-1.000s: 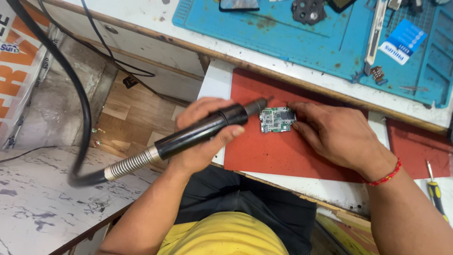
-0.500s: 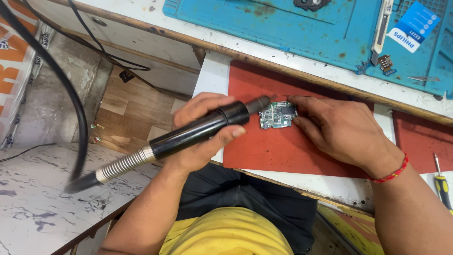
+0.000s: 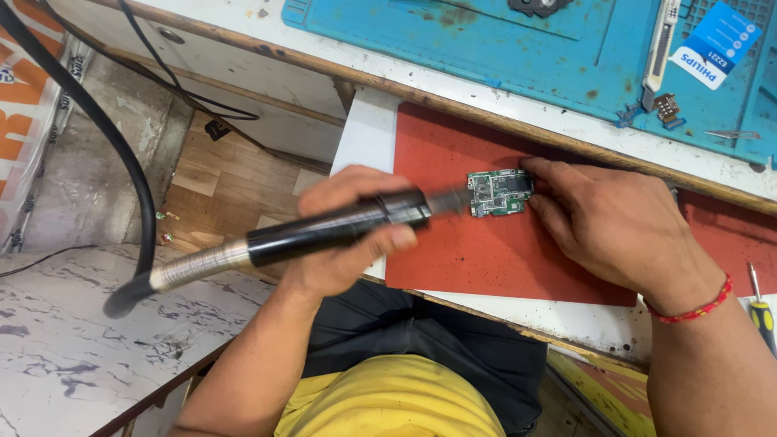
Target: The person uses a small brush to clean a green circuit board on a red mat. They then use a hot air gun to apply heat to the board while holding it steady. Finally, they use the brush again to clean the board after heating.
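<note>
One circuit board, two mats

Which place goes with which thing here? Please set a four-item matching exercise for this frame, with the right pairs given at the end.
Things:
1. circuit board
2. black wand tool
3. screwdriver with yellow handle
4. blue card

Places:
A. on the teal mat, top right
B. gripped in the left hand
C. at the right edge of the frame, past the wrist with the red thread band
D. on the red mat, under the fingertips of the right hand

Pairs: 1-D, 2-B, 3-C, 4-A
</note>
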